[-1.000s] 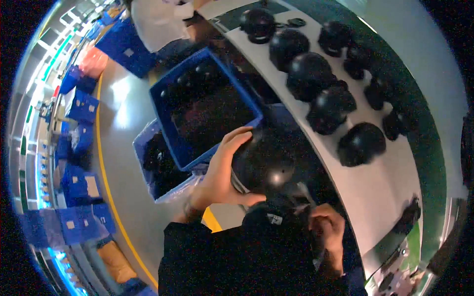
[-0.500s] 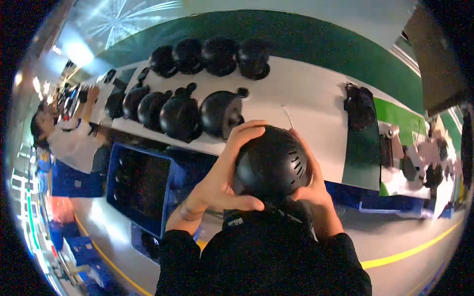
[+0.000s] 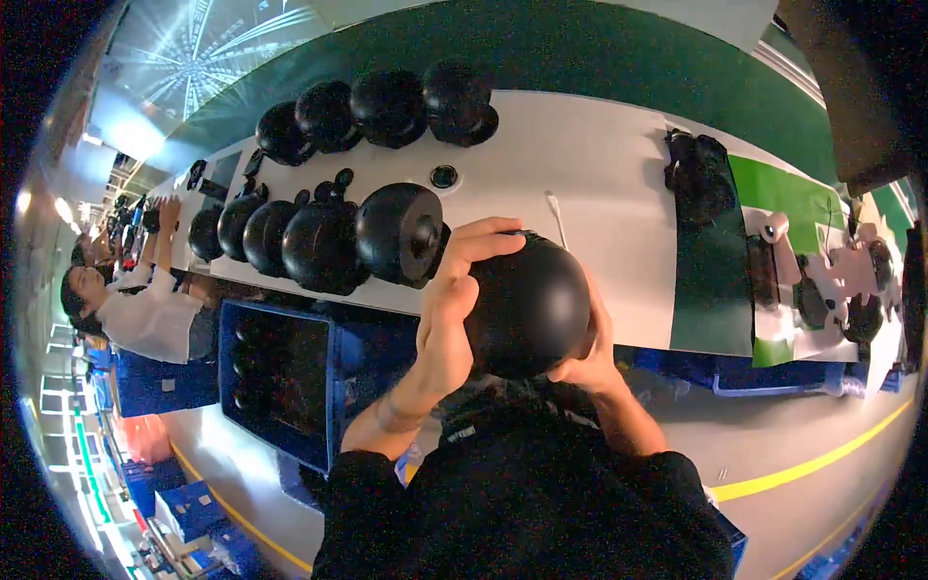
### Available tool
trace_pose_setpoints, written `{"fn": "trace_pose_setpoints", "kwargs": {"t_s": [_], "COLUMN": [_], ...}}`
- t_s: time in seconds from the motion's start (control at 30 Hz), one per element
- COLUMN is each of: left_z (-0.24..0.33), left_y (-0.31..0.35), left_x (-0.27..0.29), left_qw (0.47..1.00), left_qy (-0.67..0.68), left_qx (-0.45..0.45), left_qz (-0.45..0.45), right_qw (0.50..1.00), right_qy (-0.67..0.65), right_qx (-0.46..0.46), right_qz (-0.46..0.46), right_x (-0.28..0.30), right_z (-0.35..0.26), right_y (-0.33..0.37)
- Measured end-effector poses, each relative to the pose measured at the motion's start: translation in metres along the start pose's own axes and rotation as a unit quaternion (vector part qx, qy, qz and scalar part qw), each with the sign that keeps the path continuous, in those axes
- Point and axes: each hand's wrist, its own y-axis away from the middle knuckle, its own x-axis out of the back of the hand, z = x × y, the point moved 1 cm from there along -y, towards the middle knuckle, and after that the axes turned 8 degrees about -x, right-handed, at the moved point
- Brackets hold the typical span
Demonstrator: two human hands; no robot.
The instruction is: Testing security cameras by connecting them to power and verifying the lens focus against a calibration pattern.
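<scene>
A smooth black ball-shaped housing [image 3: 534, 307] is held between both hands in front of my chest, over the table's near edge. My left hand [image 3: 450, 314] grips its left side, with the fingers curled over the top. My right hand [image 3: 592, 350] wraps the right side, thumb below. Some of the right fingers are hidden behind the housing. Just left of my left hand sits another black round housing [image 3: 398, 234], its flat face with a round centre turned toward me. A small black disc [image 3: 444, 177] and a thin white stick-like tool [image 3: 556, 218] lie beyond.
Several black round housings [image 3: 324, 244] line the white table [image 3: 590, 145], with a back row [image 3: 389, 108] behind them. A dark bundle [image 3: 700, 182] lies right. A blue bin [image 3: 333, 377] holding dark round pieces stands left. A person [image 3: 150, 314] works at far left.
The housing has turned in my hands: its slotted side has gone from view and a smooth side shows. My left fingers have shifted their grip. The view has swung slightly right.
</scene>
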Motion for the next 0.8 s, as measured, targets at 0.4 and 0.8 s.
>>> {"fn": "trace_pose_setpoints", "kwargs": {"t_s": [0.4, 0.8], "left_z": [-0.024, -0.052], "left_y": [0.001, -0.019], "left_x": [0.007, -0.007], "left_qw": [0.986, 0.979], "left_qy": [-0.064, -0.045], "left_qx": [-0.022, -0.055], "left_qz": [-0.155, -0.194], "right_qw": [0.988, 0.997], "right_qy": [-0.116, -0.038], "right_qx": [-0.065, -0.044], "right_qz": [0.08, 0.052], "right_x": [0.012, 0.06], "right_z": [0.02, -0.013], "right_y": [0.01, 0.003]}}
